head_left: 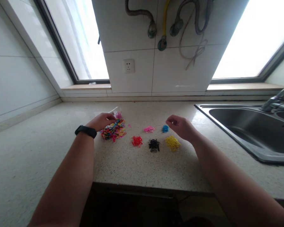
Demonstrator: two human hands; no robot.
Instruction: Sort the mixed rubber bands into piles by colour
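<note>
My left hand (104, 121), with a black band on its wrist, is at the upper edge of a mixed pile of small coloured rubber bands (114, 130). Its fingers are curled together, and whatever is between them is hidden. Just right of the small blue rubber-band pile (165, 128), my right hand (179, 125) hovers with fingertips pinched; I cannot make out anything in them. Sorted piles of rubber bands lie between the hands: pink (149, 129), red (137, 141), black (153, 144) and yellow (172, 143).
Behind the mixed pile lies a clear plastic bag (115, 110) with something pink (118, 115) by it. A steel sink (241, 126) with a faucet (275, 100) is set into the speckled counter (132, 167) at right. Hoses and a socket (129, 66) are on the tiled wall.
</note>
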